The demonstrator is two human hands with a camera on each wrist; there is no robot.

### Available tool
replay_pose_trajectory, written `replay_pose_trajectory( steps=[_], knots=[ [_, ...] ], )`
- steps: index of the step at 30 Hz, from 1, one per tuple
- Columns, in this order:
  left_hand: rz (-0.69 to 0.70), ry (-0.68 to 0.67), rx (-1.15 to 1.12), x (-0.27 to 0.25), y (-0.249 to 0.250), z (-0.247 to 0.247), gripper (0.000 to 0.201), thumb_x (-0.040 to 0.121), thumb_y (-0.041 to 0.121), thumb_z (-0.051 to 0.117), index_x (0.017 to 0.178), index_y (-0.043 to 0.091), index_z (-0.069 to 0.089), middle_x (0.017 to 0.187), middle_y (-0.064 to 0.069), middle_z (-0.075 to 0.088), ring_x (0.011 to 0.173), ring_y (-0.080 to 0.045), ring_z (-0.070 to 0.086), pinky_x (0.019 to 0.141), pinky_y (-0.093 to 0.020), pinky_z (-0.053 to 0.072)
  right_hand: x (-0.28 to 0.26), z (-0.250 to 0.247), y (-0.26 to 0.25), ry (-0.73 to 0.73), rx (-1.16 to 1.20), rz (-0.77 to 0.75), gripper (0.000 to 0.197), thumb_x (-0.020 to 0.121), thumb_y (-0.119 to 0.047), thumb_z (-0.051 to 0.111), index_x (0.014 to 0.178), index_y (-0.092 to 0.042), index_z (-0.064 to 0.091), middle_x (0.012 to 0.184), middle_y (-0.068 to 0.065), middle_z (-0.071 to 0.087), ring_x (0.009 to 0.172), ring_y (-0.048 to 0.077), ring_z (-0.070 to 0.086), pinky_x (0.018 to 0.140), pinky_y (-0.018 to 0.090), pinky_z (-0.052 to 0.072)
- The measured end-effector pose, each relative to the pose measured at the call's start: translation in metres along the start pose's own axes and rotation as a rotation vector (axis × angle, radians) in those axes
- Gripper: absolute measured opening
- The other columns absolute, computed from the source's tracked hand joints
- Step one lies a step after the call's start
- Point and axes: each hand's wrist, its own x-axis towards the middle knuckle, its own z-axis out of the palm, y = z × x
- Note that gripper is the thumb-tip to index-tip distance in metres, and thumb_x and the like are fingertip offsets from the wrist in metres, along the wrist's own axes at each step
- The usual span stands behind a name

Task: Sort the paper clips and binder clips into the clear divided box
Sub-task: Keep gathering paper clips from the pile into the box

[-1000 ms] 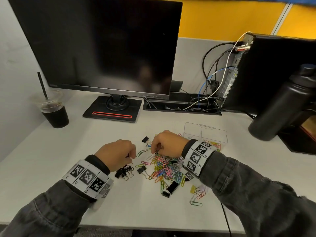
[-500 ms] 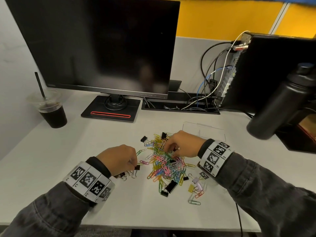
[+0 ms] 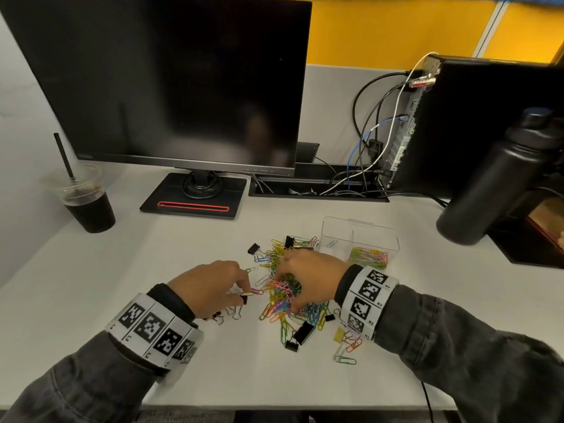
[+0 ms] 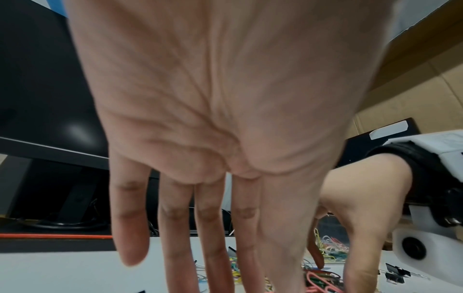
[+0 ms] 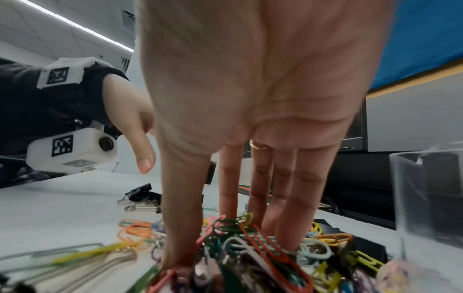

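Both hands (image 3: 210,286) (crowded) — desk edge (image 3: 274,406) near.

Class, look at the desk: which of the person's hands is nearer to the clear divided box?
Right. The right hand sits in the clip pile just in front and left of the clear divided box; the left hand is farther left, beyond the pile.

Head looks down; wrist views share clip pile (image 3: 287,297).
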Motion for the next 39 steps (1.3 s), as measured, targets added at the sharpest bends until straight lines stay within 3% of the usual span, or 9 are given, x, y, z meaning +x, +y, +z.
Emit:
replay_pose_trajectory(
  steps=[3,7,14,17,21,26,30,33,39],
  knots=[
    [0.003,-0.013,-0.015,0.001,-0.001,0.001,0.026,0.092,0.038,0.055,0.116,0.03,0.057,0.117,0.007,0.053,0.105,-0.01,0.052,0.089,-0.027,0.044,0.001,-0.003,0.003,0.02,-0.018,-0.023,0.049,0.075,-0.036,0.076,0.119,-0.02,0.061,0.112,0.002,0.056,0.104,0.021,0.052,0.071,0.027,0.038],
    [0.013,-0.014,-0.026,0.001,0.0,0.0,0.026,0.092,0.037,0.054,0.117,0.029,0.057,0.117,0.007,0.053,0.106,-0.009,0.051,0.09,-0.026,0.044,0.002,-0.007,0.006,0.038,-0.08,-0.071,0.046,0.074,-0.042,0.075,0.114,-0.024,0.062,0.109,-0.001,0.058,0.102,0.019,0.048,0.079,0.032,0.041],
    [0.01,-0.019,-0.044,0.002,-0.002,-0.001,0.026,0.092,0.038,0.055,0.116,0.031,0.056,0.114,0.009,0.053,0.102,-0.007,0.052,0.088,-0.024,0.045,0.017,-0.009,-0.008,-0.034,-0.095,-0.094,0.081,0.068,-0.04,0.08,0.136,-0.02,0.042,0.123,0.005,0.051,0.113,0.023,0.048,0.087,0.037,0.048],
    [0.009,-0.02,-0.049,0.001,-0.002,-0.001,0.025,0.091,0.038,0.055,0.115,0.032,0.056,0.113,0.01,0.053,0.1,-0.007,0.054,0.088,-0.025,0.047,0.024,-0.007,-0.014,-0.041,-0.169,-0.096,0.064,0.075,-0.034,0.076,0.13,-0.016,0.05,0.117,0.007,0.052,0.104,0.025,0.052,0.07,0.03,0.042],
    [0.006,-0.017,-0.06,0.001,-0.004,-0.003,0.025,0.091,0.038,0.055,0.115,0.032,0.057,0.114,0.011,0.053,0.1,-0.007,0.054,0.089,-0.027,0.048,0.026,-0.008,-0.013,-0.006,-0.153,-0.14,0.033,0.083,-0.02,0.067,0.116,-0.013,0.064,0.11,0.009,0.059,0.097,0.025,0.057,0.067,0.028,0.038],
    [0.012,-0.014,-0.079,0.0,-0.003,-0.002,0.025,0.091,0.037,0.056,0.115,0.032,0.058,0.113,0.012,0.054,0.099,-0.004,0.054,0.088,-0.026,0.047,0.026,-0.006,0.0,0.067,0.033,-0.131,0.013,0.081,-0.014,0.069,0.094,-0.012,0.072,0.09,0.006,0.068,0.077,0.019,0.062,0.071,0.032,0.054],
    [0.015,-0.015,-0.087,0.0,-0.003,-0.002,0.024,0.091,0.036,0.056,0.114,0.032,0.058,0.112,0.012,0.054,0.098,-0.004,0.054,0.088,-0.026,0.047,0.018,-0.015,0.011,0.135,0.253,-0.088,0.018,0.08,-0.02,0.075,0.096,-0.011,0.075,0.089,0.005,0.072,0.075,0.011,0.062,0.073,0.024,0.053],
    [0.017,-0.018,-0.09,0.0,-0.002,-0.002,0.024,0.091,0.036,0.056,0.115,0.032,0.058,0.113,0.012,0.054,0.098,-0.005,0.054,0.089,-0.026,0.047,0.012,-0.023,0.02,0.206,0.385,-0.038,0.02,0.077,-0.02,0.078,0.095,-0.015,0.076,0.087,0.002,0.074,0.072,0.007,0.065,0.074,0.024,0.056],
    [0.032,-0.011,-0.11,0.0,-0.002,-0.001,0.021,0.091,0.035,0.057,0.112,0.033,0.058,0.109,0.014,0.053,0.095,-0.002,0.055,0.087,-0.024,0.048,-0.017,-0.053,0.046,0.333,0.558,0.025,0.023,0.074,-0.018,0.08,0.096,-0.014,0.075,0.081,0.005,0.075,0.072,0.017,0.071,0.074,0.029,0.059]
  ],
)
